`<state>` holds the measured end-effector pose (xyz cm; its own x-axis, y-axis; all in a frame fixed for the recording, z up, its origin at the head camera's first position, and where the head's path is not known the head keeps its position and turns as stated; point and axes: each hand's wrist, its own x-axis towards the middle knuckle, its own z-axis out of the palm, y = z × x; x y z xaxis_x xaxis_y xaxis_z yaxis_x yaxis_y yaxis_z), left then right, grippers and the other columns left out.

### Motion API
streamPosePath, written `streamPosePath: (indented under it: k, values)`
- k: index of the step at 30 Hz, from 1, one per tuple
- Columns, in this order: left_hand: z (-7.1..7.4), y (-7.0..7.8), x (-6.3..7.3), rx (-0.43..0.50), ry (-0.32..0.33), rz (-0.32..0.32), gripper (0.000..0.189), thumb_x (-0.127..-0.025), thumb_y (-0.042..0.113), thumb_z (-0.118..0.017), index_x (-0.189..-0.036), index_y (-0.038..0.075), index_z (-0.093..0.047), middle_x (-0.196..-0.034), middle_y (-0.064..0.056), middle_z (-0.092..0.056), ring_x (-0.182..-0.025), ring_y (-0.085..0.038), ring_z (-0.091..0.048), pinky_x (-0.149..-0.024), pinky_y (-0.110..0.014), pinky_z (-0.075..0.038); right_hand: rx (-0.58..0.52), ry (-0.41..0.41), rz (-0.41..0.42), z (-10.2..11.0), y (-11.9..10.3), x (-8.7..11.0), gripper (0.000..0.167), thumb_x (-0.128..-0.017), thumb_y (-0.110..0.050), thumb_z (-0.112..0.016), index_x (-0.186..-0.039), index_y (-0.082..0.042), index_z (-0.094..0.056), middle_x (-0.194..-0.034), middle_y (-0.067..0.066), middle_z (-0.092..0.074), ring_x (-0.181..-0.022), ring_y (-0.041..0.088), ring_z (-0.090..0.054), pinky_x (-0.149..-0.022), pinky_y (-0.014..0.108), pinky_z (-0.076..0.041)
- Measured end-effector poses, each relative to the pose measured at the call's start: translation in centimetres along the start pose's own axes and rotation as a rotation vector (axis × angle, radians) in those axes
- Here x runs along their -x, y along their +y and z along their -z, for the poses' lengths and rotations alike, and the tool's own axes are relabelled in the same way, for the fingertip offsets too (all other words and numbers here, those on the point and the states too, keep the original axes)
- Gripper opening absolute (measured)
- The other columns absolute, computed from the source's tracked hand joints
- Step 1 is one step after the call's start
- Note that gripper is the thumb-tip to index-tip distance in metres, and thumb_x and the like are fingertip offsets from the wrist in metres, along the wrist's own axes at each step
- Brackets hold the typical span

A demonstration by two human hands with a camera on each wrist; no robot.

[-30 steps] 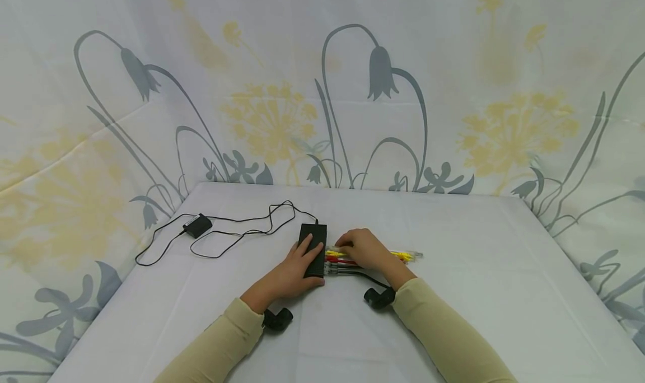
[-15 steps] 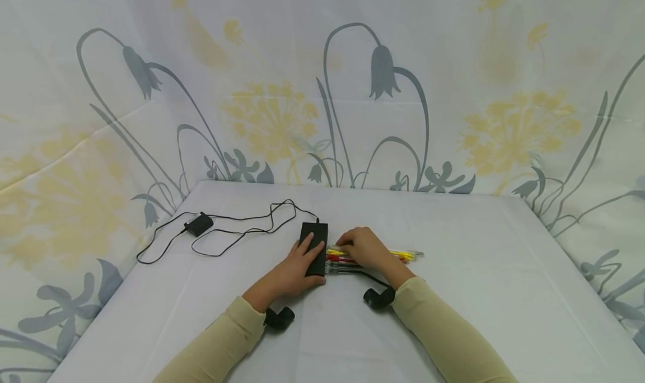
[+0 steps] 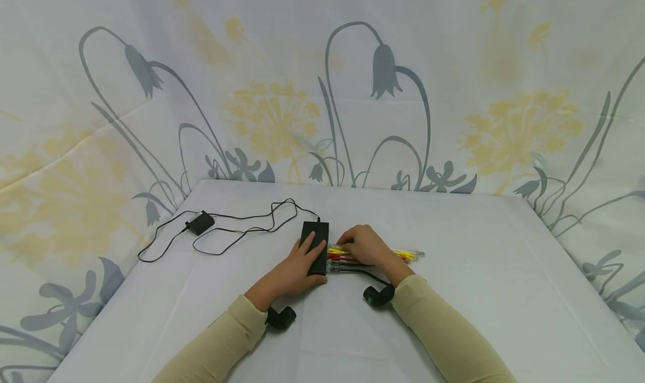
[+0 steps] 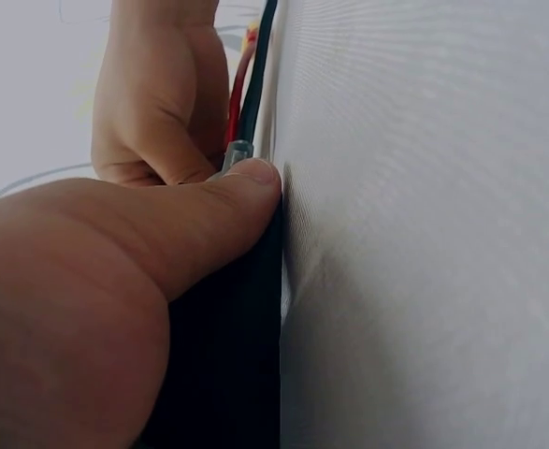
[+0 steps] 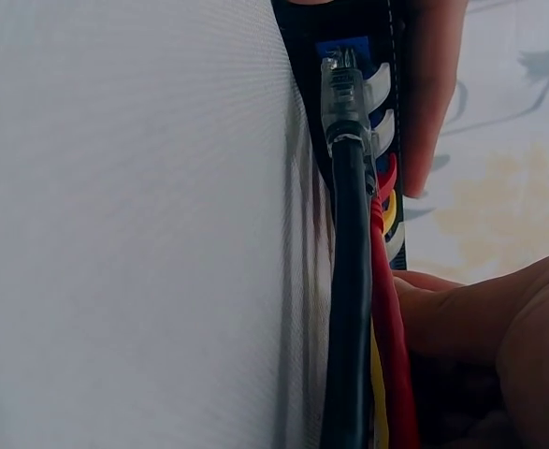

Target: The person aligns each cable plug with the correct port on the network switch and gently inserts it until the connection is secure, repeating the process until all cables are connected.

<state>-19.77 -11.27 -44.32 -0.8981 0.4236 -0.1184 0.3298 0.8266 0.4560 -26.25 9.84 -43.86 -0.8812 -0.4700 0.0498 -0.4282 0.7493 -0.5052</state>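
Note:
A black network switch [image 3: 316,247] lies on the white table. My left hand [image 3: 297,268] rests across it with the fingers spread over its top, and the left thumb [image 4: 227,210] presses at the near end. Network cables with clear plugs run from the switch's right side. Nearest in the right wrist view are a black network cable [image 5: 351,271] and a red network cable [image 5: 389,346]; behind them shows a yellow network cable [image 3: 405,255]. My right hand [image 3: 370,247] pinches a network cable by the farther ports, its fingertips right beside the switch. The pinched plug is mostly hidden by the fingers.
A black power adapter [image 3: 200,222] lies at the back left, its thin cord [image 3: 247,232] looping to the switch's far end. Black wrist cameras sit under both wrists. A flower-printed curtain [image 3: 282,64] stands behind the table.
The head view has shifted slightly. Both hands keep their places on the switch and at the cables.

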Motion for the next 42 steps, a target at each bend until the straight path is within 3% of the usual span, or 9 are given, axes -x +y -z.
streamPosePath:
  k: [28,42]
  values:
    - [0.19,0.17,-0.04,-0.017,-0.011,0.008,0.082,-0.090,0.048,-0.064,-0.156,0.022,-0.023,-0.165,-0.010,-0.003,-0.145,-0.052,-0.012,-0.109,-0.061,-0.033,0.007,-0.019,0.019,-0.04,-0.17,-0.30,0.017,-0.092,-0.012,-0.063,-0.102,-0.012,-0.077,-0.105,0.002,-0.074,-0.108,0.024,-0.063,-0.097,0.042,-0.048]
    - [0.02,-0.05,0.07,0.048,0.005,0.004,0.082,-0.090,0.048,-0.066,-0.156,0.024,-0.023,-0.165,-0.008,-0.003,-0.146,-0.049,-0.010,-0.109,-0.062,-0.031,0.043,-0.035,0.048,0.09,-0.35,0.05,0.017,-0.094,-0.014,-0.063,-0.104,-0.012,-0.076,-0.108,0.003,-0.073,-0.107,0.023,-0.065,-0.096,0.041,-0.050]
